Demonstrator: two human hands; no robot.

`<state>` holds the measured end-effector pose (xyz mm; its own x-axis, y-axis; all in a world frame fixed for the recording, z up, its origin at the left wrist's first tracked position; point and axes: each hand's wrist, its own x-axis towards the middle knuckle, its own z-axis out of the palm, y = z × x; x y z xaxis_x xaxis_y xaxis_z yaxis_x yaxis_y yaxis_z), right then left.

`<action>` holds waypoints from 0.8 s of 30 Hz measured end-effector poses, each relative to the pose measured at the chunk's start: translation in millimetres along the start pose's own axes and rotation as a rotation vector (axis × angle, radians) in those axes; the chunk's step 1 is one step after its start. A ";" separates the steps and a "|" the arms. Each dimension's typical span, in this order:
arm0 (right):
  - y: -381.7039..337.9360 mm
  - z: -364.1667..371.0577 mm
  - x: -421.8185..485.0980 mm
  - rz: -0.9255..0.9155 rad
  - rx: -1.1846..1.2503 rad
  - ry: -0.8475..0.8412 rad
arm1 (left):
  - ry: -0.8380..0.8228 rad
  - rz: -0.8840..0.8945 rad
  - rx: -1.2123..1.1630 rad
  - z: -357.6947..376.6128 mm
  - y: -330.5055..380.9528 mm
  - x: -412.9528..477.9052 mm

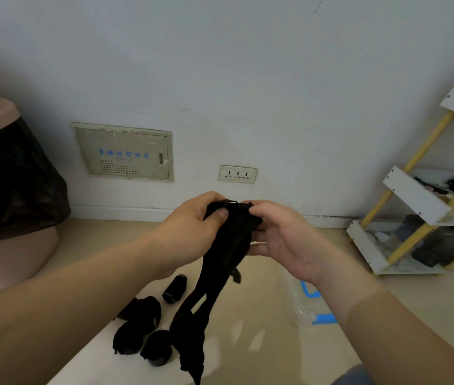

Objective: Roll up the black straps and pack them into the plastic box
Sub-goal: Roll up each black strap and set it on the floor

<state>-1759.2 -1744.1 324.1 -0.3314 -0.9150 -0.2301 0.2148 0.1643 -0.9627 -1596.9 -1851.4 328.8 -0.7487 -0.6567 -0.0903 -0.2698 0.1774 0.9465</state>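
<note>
A long black strap [220,262] hangs from both my hands in front of the wall, its loose ends trailing down to the floor. My left hand [192,220] pinches its top end with thumb over fingers. My right hand [273,234] grips the same top end from the right, fingers curled behind the fabric. Several rolled black straps [148,326] lie on the floor below, one roll [175,289] standing a little apart. A clear plastic box [307,304] with blue edges lies on the floor under my right forearm, partly hidden.
A white and yellow rack [414,218] with dark items stands at the right. A pink bin with a black bag [12,190] fills the left. The wall carries a panel [126,152] and a socket [237,174].
</note>
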 end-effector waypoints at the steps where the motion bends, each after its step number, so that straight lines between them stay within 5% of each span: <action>1: -0.5 -0.9 -1.5 0.003 -0.021 -0.031 | -0.003 0.007 0.006 -0.8 -1.0 0.3; 6: -0.7 -3.8 -4.1 -0.026 -0.033 -0.065 | -0.024 0.023 -0.002 -3.0 -1.6 -1.5; 20: 5.5 14.7 -0.8 -0.178 -0.201 0.231 | 0.039 -0.131 -0.249 -4.7 -1.3 0.3; 24: 10.6 19.8 0.9 -0.126 -0.243 0.177 | 0.111 -0.076 -0.216 -1.7 -0.8 -3.2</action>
<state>-1739.1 -1750.5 316.5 -0.5010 -0.8588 -0.1073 -0.0567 0.1563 -0.9861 -1593.3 -1850.7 328.9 -0.6571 -0.7407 -0.1403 -0.1784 -0.0280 0.9836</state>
